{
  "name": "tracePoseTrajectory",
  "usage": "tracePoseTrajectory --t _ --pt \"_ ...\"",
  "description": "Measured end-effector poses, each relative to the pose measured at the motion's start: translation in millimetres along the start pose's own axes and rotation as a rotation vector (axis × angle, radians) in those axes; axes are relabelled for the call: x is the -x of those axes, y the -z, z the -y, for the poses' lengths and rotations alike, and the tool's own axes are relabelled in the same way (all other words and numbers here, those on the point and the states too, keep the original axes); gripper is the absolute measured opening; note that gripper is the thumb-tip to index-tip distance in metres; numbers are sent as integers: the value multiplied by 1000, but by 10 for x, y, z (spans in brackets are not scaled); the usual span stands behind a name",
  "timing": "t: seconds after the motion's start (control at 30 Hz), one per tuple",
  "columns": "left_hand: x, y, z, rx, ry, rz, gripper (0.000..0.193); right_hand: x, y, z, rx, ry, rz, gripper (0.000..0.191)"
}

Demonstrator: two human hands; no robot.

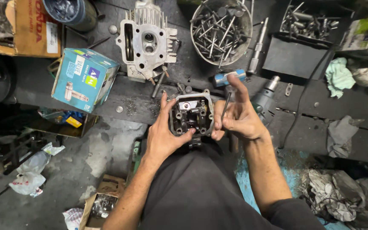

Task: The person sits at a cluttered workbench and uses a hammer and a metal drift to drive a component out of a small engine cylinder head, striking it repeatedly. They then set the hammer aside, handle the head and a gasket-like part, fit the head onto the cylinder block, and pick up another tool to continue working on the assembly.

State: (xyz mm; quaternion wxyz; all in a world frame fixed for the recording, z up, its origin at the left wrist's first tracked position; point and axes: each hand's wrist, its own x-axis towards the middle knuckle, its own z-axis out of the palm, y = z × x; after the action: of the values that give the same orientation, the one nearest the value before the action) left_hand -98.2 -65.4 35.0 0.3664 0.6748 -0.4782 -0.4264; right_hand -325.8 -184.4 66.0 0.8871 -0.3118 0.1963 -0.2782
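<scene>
A dark, greasy engine cylinder head rests at the edge of the workbench over my lap. My left hand grips its left side, thumb across the lower edge. My right hand sits against its right side and pinches a thin metal valve by the stem, index finger stretched upward. A second, cleaner aluminium cylinder head lies farther back on the bench.
A round metal bowl full of used valves stands at the back, next to a black tray of metal parts. A blue cardboard box sits left. A blue-handled tool, rags and a drill-like tool lie right.
</scene>
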Motion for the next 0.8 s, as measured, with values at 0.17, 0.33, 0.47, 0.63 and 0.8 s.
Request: tracePoseTrajectory --t 0.17,0.33,0.47,0.63,0.8 --pt "-8 -1 24 -16 19 11 98 -202 -9 -67 295 120 -147 56" --pt "-23 12 18 0 45 34 97 -480 40 -325 1015 206 -456 20" --pt "-31 14 21 12 32 24 95 -560 98 -453 1161 192 -465 17" --pt "-25 -2 36 24 40 20 95 -561 93 -487 1163 163 -463 18" --pt "-23 -7 58 29 30 18 95 -612 27 -376 1239 187 -412 18"
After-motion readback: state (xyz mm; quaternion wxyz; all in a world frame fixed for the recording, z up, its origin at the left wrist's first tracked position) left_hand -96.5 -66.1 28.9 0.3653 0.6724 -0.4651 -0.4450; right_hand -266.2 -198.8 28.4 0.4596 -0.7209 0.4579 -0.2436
